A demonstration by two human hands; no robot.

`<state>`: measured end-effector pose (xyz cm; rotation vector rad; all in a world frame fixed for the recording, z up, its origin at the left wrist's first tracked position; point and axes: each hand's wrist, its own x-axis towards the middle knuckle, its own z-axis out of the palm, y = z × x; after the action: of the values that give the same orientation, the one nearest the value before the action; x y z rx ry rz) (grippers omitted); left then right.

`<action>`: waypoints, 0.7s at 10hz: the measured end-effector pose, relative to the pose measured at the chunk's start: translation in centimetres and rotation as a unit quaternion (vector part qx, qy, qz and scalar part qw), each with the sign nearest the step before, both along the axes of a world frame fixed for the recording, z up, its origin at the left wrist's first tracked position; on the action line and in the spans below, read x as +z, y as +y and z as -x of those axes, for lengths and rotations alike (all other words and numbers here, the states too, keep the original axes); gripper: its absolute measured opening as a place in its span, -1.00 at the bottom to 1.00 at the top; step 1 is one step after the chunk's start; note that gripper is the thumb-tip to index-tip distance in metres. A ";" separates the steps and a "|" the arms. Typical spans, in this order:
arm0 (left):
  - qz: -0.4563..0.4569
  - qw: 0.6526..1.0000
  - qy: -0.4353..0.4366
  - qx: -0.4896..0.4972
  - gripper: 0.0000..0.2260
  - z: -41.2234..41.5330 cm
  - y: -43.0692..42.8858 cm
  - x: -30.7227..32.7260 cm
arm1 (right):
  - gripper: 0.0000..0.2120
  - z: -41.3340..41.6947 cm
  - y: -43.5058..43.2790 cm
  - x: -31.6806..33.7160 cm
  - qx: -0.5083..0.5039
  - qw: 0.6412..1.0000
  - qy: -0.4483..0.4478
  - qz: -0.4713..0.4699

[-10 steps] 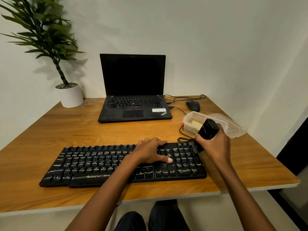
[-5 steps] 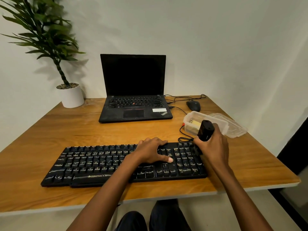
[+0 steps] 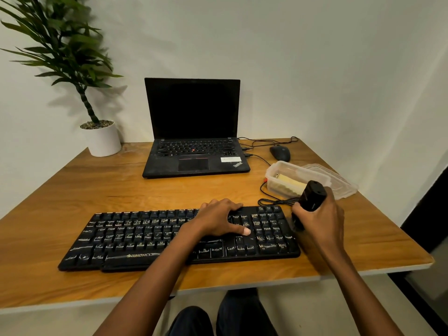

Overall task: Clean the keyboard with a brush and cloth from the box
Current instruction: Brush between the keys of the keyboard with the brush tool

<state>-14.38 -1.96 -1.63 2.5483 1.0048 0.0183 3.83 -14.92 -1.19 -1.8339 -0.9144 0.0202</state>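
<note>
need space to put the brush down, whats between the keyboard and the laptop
In the head view, only bare wooden table lies between the keyboard and the laptop; the black cable coils farther right, beside the plastic box.

One head-worn wide-angle view — looking forward and down, close over the tabletop toward the wall.
</note>
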 end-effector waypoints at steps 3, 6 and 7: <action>-0.006 1.000 0.002 0.000 -0.26 0.0 0.0 -0.1 | -0.60 0.6 -1.3 0.4 0.010 1.000 0.027 -0.006; -0.009 1.000 0.005 0.002 -0.26 0.0 -0.1 -0.1 | -0.66 0.1 -2.4 -0.8 0.024 0.983 0.178 -0.046; -0.010 1.000 0.005 0.003 -0.26 0.0 -0.2 -0.1 | -0.80 -0.3 -2.4 -0.5 0.080 0.979 0.185 0.038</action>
<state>-14.35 -2.11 -1.74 2.5657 1.0211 0.0179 4.14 -17.36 -1.66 -1.7435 -0.7996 0.4876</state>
